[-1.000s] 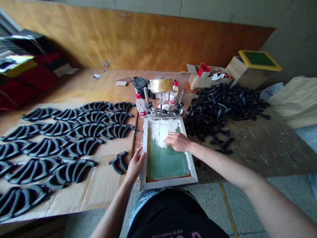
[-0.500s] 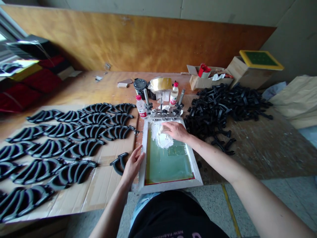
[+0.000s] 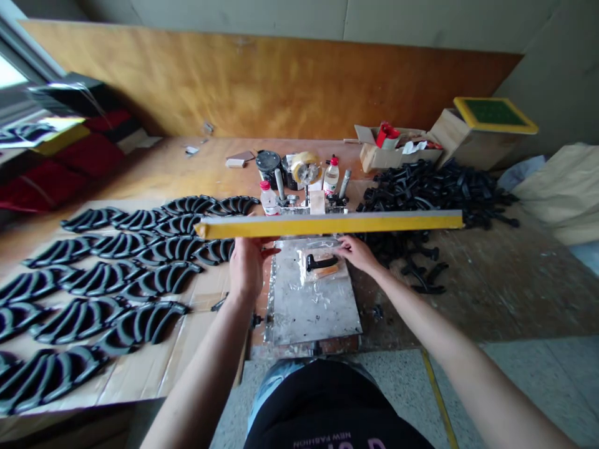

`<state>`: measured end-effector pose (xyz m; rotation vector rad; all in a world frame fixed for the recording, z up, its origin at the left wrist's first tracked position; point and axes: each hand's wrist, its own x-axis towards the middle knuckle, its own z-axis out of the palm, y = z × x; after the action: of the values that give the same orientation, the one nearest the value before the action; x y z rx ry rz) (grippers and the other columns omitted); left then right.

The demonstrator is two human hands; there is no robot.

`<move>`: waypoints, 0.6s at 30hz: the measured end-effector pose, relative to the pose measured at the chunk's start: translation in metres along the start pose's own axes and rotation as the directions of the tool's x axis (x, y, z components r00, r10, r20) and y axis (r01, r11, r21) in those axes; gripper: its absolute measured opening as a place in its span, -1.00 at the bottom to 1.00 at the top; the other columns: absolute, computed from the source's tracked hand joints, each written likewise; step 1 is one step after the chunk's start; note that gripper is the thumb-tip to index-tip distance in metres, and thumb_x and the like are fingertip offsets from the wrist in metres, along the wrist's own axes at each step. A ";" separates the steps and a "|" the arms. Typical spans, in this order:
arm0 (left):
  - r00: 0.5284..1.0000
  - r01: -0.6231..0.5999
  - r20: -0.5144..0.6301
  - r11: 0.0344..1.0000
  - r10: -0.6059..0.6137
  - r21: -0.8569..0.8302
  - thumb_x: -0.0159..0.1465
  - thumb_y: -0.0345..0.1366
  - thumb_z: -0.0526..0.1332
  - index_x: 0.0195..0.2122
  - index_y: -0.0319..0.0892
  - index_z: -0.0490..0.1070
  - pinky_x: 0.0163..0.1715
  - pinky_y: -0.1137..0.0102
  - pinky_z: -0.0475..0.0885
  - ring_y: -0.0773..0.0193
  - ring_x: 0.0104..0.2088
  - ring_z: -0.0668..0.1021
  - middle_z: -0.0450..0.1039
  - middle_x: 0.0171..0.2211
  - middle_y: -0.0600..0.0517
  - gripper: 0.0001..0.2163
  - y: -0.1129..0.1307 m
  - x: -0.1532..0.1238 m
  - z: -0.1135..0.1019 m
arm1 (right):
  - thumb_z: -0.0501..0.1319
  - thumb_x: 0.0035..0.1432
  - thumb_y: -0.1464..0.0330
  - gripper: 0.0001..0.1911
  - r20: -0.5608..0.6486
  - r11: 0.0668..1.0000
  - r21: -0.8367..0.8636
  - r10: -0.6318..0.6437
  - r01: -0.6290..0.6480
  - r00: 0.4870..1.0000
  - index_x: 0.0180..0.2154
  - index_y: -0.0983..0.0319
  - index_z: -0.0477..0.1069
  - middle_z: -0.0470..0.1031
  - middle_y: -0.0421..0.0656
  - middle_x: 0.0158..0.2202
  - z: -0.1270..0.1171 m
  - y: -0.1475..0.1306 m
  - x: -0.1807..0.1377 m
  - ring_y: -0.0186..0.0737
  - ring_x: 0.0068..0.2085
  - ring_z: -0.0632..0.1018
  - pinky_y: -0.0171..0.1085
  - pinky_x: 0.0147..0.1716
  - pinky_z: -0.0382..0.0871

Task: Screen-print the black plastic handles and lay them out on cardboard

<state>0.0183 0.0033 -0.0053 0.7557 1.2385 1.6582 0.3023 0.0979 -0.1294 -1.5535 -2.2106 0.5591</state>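
Observation:
A silk-screen frame [image 3: 327, 226] is tilted up over the jig, its yellow front edge facing me. My left hand [image 3: 247, 267] grips the left part of this edge from below, some fingers hidden behind it. Under the raised screen lies a grey metal base plate [image 3: 313, 312]. A black curved plastic handle [image 3: 322, 262] rests on a small holder on that plate. Just past the handle's right end is my right hand [image 3: 358, 252], fingers apart and seemingly holding nothing; whether the fingertips touch the handle is unclear.
Rows of black handles [image 3: 140, 321] cover the cardboard on the left. A heap of black handles [image 3: 435, 193] lies on the right. Behind the jig stand red-capped bottles [image 3: 331, 176], a dark tub [image 3: 268, 163] and a tape roll [image 3: 305, 167]; an open carton [image 3: 374, 156] sits at the back right.
The screen frame has swung up from lying flat, uncovering the plate and black handle. My right hand has left the white ink; my left hand has moved up with the frame.

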 end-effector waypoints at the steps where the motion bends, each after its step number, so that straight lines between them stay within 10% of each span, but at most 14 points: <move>1: 0.999 0.033 -0.023 0.999 -0.033 -0.024 0.23 0.15 0.15 0.01 -0.17 0.38 -0.38 0.44 0.46 0.26 -0.28 0.58 0.55 -0.25 -0.03 -0.48 -0.009 -0.004 0.002 | 0.33 0.14 0.31 -0.65 0.029 0.998 -0.004 -0.066 0.066 0.997 0.00 0.15 0.48 0.56 -0.16 -0.18 0.012 -0.008 -0.007 -0.21 -0.13 0.52 -0.24 -0.07 0.36; 4: 0.939 0.342 0.040 0.939 -0.343 0.024 0.22 0.08 0.22 0.03 -0.17 0.35 -0.43 0.42 0.48 0.22 -0.28 0.60 0.56 -0.15 -0.11 -0.50 -0.046 -0.032 0.003 | 0.33 0.16 0.36 -0.77 0.022 0.981 -0.039 -0.188 0.188 0.982 -0.10 0.16 0.54 0.52 -0.12 -0.16 0.037 -0.043 -0.026 -0.17 -0.05 0.46 -0.17 0.00 0.31; 8: 0.719 0.682 0.105 0.727 -0.687 0.081 0.29 0.00 0.18 -0.02 -0.18 0.37 -0.36 0.30 0.54 0.10 -0.20 0.64 0.55 -0.08 -0.18 -0.61 -0.091 -0.078 -0.005 | 0.27 0.24 0.31 -0.84 -0.031 0.929 -0.034 -0.369 0.368 0.929 -0.16 0.18 0.57 0.50 -0.11 -0.28 0.053 -0.091 -0.058 -0.16 -0.13 0.45 -0.21 -0.08 0.33; 11: 0.726 0.685 0.012 0.724 -0.688 0.083 0.34 -0.09 0.12 -0.19 -0.21 0.40 -0.42 0.35 0.52 0.14 -0.31 0.65 0.59 -0.25 -0.14 -0.72 -0.102 -0.088 -0.039 | 0.19 0.30 0.36 -0.82 0.109 0.833 0.036 -0.552 0.552 0.827 -0.12 0.13 0.56 0.53 -0.17 -0.26 0.051 -0.084 -0.072 -0.24 -0.16 0.48 -0.30 -0.14 0.34; 13: 0.752 0.659 -0.133 0.739 -0.645 0.140 0.35 -0.09 0.06 -0.26 -0.22 0.40 -0.48 0.38 0.50 0.17 -0.40 0.64 0.59 -0.33 -0.12 -0.71 -0.103 -0.083 -0.085 | 0.13 0.33 0.41 -0.78 0.119 0.922 -0.050 -0.376 0.383 0.919 -0.11 0.14 0.55 0.56 -0.16 -0.21 0.035 -0.045 -0.075 -0.25 -0.15 0.50 -0.32 -0.13 0.34; 15: 0.705 0.695 -0.371 0.693 -0.604 0.193 0.36 -0.10 -0.03 -0.38 -0.23 0.40 -0.55 0.42 0.47 0.22 -0.52 0.59 0.54 -0.50 -0.10 -0.64 -0.105 -0.075 -0.142 | 0.11 0.31 0.45 -0.77 -0.004 0.964 -0.261 0.054 -0.053 0.999 -0.12 0.24 0.53 0.55 -0.04 -0.15 0.006 0.013 -0.078 -0.18 -0.09 0.51 -0.26 -0.08 0.34; 18: 0.648 0.744 -0.555 0.588 -0.521 0.317 0.30 -0.13 -0.02 -0.46 -0.19 0.36 -0.61 0.39 0.45 0.19 -0.61 0.54 0.48 -0.60 -0.10 -0.68 -0.114 -0.069 -0.213 | 0.23 0.20 0.42 -0.69 -0.151 0.706 -0.433 0.556 -0.560 0.817 -0.03 0.41 0.45 0.47 0.22 -0.01 -0.035 0.099 -0.091 0.02 0.08 0.46 -0.17 -0.01 0.33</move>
<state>-0.1036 -0.1346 -0.1764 0.1618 2.0288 0.8528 0.4281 0.0461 -0.1586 -2.5127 -1.9159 0.1678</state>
